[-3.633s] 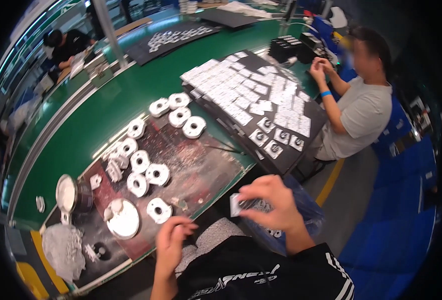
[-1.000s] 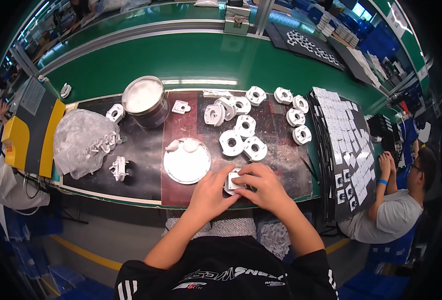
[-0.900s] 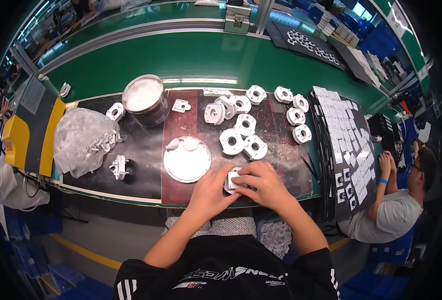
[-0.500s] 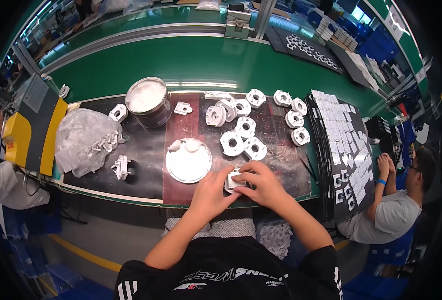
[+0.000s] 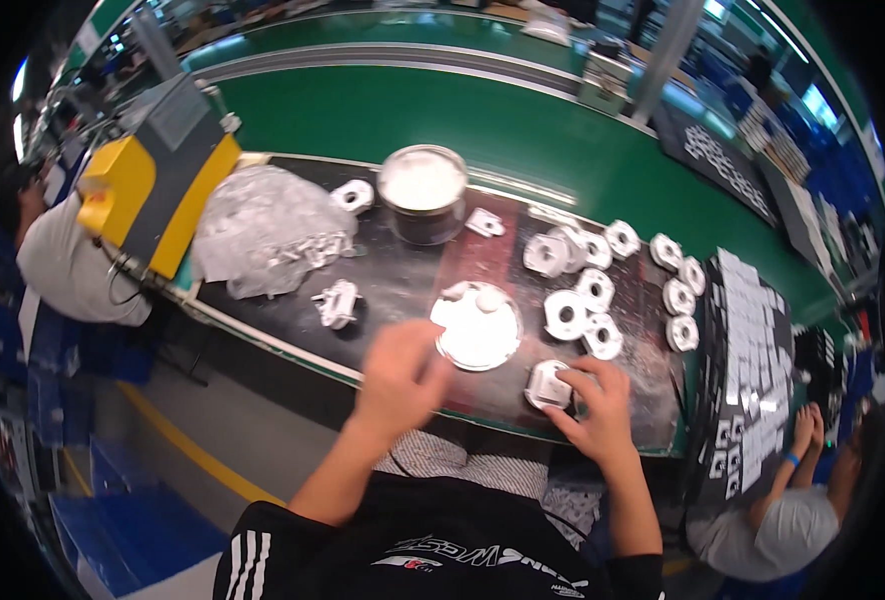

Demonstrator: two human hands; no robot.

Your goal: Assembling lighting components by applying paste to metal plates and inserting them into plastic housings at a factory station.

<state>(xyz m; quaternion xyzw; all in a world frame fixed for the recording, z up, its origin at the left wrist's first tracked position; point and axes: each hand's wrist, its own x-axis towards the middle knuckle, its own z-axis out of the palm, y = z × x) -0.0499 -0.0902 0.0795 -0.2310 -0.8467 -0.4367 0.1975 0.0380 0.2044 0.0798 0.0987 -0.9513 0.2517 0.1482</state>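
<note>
My right hand (image 5: pixel 601 408) grips a white plastic part (image 5: pixel 545 386) by its right side, close to the table's front edge. Thumb and fingers sit on either side of the part. Smeared by motion, my left hand (image 5: pixel 401 380) hovers left of a round white lid (image 5: pixel 478 338); whether its fingers hold anything cannot be made out. Small white lumps (image 5: pixel 491 301) rest on the lid's far side. Beyond the right hand stand several white ring-shaped plastic housings (image 5: pixel 566 315). Left of the left hand lies another white plastic piece (image 5: pixel 338 304).
A large tin (image 5: pixel 425 215) with white contents stands at the back. Left of it are a clear plastic bag (image 5: pixel 253 235) of small white parts and a yellow-grey machine (image 5: pixel 153 190). Stacked black trays (image 5: pixel 738 360) with white pieces border the right, near another person (image 5: pixel 778 525).
My left hand has come off the white plastic part and moved left, past the lid. My right hand stays on the part. The whole view has turned and shifted.
</note>
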